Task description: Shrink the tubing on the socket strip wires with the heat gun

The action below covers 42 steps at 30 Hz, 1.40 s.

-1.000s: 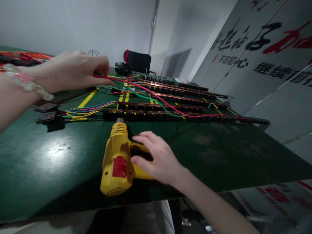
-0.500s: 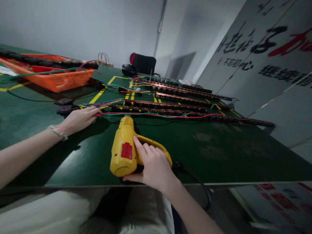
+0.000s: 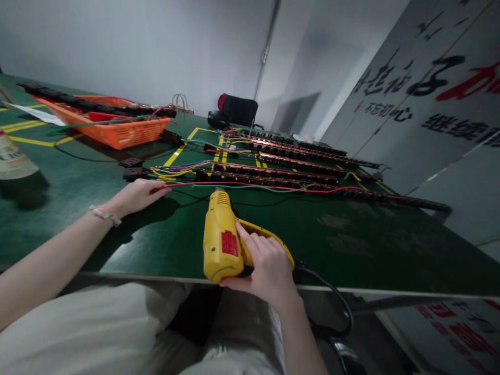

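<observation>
My right hand [image 3: 269,263] is wrapped round the handle of a yellow heat gun [image 3: 222,237] with a red label, its nozzle pointing away from me toward the wires. At the left, my left hand [image 3: 140,197] pinches a red wire [image 3: 234,184] near its end, fingers closed. That wire runs right beside a green wire [image 3: 269,188], along a long black bar with copper strips [image 3: 265,178]. Close past my left hand lie black connector blocks [image 3: 133,169] and a bundle of coloured wires [image 3: 172,170].
An orange basket [image 3: 128,136] with black bars across it stands at the back left. Nearer left is a bottle [image 3: 15,159]. More black and copper bars [image 3: 304,148] lie farther back on the green table [image 3: 390,250]. A black cord [image 3: 332,286] hangs over the front edge.
The view has shifted left, so most things appear farther right and the bottle has come into view. My left hand has drawn slightly toward me with the red wire.
</observation>
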Each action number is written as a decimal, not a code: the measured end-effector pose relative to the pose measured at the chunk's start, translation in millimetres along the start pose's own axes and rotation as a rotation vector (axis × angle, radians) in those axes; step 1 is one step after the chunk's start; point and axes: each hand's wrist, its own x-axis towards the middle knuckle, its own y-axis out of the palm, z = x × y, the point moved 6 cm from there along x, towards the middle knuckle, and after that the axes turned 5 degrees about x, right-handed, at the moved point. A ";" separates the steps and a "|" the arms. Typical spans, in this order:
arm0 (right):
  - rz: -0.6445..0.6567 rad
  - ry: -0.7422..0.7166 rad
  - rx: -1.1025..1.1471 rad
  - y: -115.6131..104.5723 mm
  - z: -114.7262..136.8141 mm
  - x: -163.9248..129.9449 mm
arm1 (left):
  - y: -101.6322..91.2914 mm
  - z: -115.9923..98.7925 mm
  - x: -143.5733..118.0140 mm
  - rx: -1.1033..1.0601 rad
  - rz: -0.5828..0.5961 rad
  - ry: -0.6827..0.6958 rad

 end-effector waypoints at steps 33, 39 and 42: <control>0.049 0.055 0.021 -5.1 -39.3 29.6 | 9.6 16.5 6.6 -0.031 -0.103 0.015; 0.142 0.038 0.047 -1.6 -50.3 48.3 | 13.0 15.7 8.0 -0.043 -0.073 0.029; 0.157 0.018 0.042 -2.2 -58.2 55.3 | 14.6 18.0 8.5 -0.042 -0.074 0.039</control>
